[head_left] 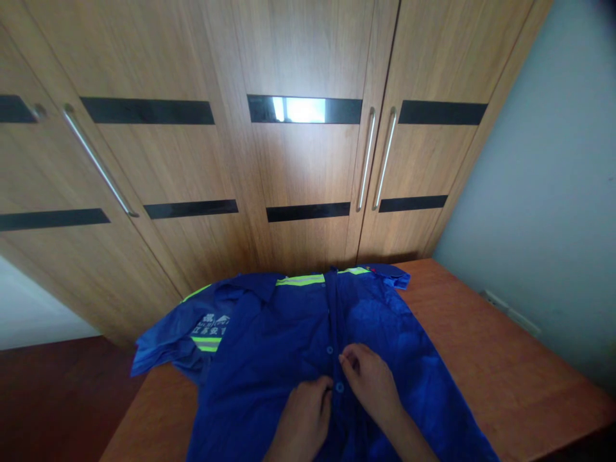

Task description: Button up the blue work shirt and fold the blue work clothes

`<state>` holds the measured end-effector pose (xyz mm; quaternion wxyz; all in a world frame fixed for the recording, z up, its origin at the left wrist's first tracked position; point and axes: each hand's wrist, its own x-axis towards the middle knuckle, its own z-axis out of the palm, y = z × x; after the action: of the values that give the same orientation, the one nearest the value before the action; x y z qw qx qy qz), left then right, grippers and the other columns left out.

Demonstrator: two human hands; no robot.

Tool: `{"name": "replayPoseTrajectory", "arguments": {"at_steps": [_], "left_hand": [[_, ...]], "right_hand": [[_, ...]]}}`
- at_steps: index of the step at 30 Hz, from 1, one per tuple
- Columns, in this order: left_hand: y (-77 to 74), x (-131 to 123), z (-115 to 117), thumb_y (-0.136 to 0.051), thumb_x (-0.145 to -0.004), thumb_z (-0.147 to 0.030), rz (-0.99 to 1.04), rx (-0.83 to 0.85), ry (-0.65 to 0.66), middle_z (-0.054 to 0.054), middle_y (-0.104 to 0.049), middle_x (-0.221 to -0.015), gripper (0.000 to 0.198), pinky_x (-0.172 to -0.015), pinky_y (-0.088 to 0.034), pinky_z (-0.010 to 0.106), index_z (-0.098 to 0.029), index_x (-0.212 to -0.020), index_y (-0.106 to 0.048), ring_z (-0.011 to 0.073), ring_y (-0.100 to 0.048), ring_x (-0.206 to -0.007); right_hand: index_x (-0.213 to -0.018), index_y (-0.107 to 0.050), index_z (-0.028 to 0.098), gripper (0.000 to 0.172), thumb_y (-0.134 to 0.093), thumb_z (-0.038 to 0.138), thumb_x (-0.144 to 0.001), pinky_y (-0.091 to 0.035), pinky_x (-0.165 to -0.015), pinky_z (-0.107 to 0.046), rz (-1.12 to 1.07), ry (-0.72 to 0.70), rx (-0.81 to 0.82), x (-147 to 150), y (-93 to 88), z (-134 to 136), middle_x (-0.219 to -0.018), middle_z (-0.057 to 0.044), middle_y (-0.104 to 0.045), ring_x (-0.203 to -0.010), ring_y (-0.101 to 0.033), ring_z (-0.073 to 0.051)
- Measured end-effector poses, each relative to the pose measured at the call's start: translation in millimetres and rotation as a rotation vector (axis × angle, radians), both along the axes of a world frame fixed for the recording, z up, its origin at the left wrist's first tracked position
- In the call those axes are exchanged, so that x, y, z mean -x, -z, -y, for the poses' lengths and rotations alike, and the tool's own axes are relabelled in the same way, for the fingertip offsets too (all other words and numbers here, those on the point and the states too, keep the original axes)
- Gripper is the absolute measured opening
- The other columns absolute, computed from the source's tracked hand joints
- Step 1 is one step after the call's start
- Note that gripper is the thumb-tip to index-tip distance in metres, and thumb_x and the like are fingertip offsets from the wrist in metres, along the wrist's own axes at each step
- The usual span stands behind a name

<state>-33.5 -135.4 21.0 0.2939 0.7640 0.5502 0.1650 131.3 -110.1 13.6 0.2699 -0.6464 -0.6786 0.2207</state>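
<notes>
A blue short-sleeved work shirt [269, 359] with yellow-green and silver reflective strips lies spread out, its front facing up. Down its middle runs the front opening, where an upper button [330, 350] and a lower button [339, 387] show. My left hand [308, 410] is closed, thumb and finger pinching the shirt's edge just left of the lower button. On the other side, my right hand [368, 378] has its fingertips pinched at the opening's right edge, between the two buttons in height. White lettering shows near the left sleeve.
The shirt rests on a reddish-brown wooden table [462, 321]. Behind it stands a wooden wardrobe [298, 160] with black strips and long metal handles [367, 160]. A pale wall [543, 192] with sockets [510, 312] borders the table at right.
</notes>
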Motion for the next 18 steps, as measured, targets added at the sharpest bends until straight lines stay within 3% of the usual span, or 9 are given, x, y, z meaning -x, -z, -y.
{"name": "replayPoseTrajectory", "arguments": {"at_steps": [3,6,9,11,18], "left_hand": [[-16.8,1,-14,-0.038,-0.090,-0.014,-0.117,-0.080,-0.015,0.004,-0.070,-0.085,0.029,-0.072,-0.045,0.026,-0.022,-0.085,-0.065,0.0187,-0.067,-0.081],[-24.1,-2,-36,-0.040,-0.090,-0.015,-0.219,-0.141,-0.049,0.006,-0.068,-0.094,0.026,-0.079,-0.046,0.027,-0.021,-0.094,-0.065,0.0191,-0.066,-0.087],[-18.0,-8,-57,-0.045,-0.086,-0.014,-0.303,-0.133,-0.030,0.007,-0.066,-0.100,0.023,-0.084,-0.046,0.027,-0.020,-0.099,-0.063,0.0194,-0.064,-0.095],[-10.3,-13,-67,-0.051,-0.083,-0.015,-0.345,-0.110,-0.022,0.008,-0.065,-0.102,0.020,-0.083,-0.047,0.029,-0.019,-0.098,-0.063,0.0216,-0.064,-0.096],[4.0,-19,-79,-0.056,-0.082,-0.020,-0.380,-0.058,-0.047,0.007,-0.067,-0.103,0.017,-0.077,-0.049,0.032,-0.021,-0.098,-0.061,0.0244,-0.066,-0.094]], "right_hand": [[-0.101,-0.065,0.020,0.028,-0.047,0.038,-0.090,-0.043,-0.075,-0.027,0.043,0.035,-0.020,12,-6.5,-12,-0.088,-0.005,-0.068,-0.083,-0.064,-0.019],[-0.111,-0.063,0.017,0.031,-0.051,0.033,-0.086,-0.043,-0.077,-0.028,0.113,0.070,0.001,21,-6.5,-24,-0.097,-0.008,-0.068,-0.093,-0.064,-0.022],[-0.114,-0.062,0.018,0.036,-0.052,0.020,-0.080,-0.044,-0.079,-0.028,0.090,0.103,0.034,20,2.9,-37,-0.104,-0.008,-0.068,-0.097,-0.064,-0.021],[-0.113,-0.064,0.019,0.038,-0.051,0.017,-0.077,-0.045,-0.077,-0.028,-0.008,0.125,0.061,16,13.8,-44,-0.097,-0.006,-0.070,-0.091,-0.065,-0.020],[-0.100,-0.069,0.013,0.036,-0.048,0.029,-0.076,-0.048,-0.065,-0.028,-0.431,0.136,-0.079,4,47.8,-52,-0.065,-0.002,-0.065,-0.066,-0.062,-0.019]]}}
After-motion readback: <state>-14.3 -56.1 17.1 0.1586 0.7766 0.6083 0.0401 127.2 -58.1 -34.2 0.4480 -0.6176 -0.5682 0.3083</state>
